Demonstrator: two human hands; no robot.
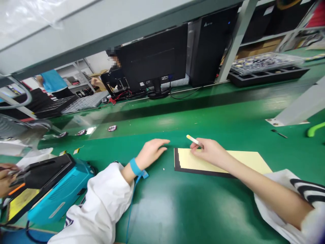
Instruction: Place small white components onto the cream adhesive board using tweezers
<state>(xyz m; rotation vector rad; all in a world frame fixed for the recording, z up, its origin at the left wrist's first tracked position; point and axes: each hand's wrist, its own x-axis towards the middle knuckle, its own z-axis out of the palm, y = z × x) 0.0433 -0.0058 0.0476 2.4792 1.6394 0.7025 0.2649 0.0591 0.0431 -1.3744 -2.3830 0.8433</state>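
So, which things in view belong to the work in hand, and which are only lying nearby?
Likely in use: yellow-ended stick, held in the right hand; yellow sheet below; blue wrist strap.
Likely just around: dark slim tool; black tray; monitor.

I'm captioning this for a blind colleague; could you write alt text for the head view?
The right hand, over a pale yellow sheet on a green workbench, holds a yellow-tipped white stick. The left hand, open, wears a blue wrist strap. Behind stand a black monitor and black tower.
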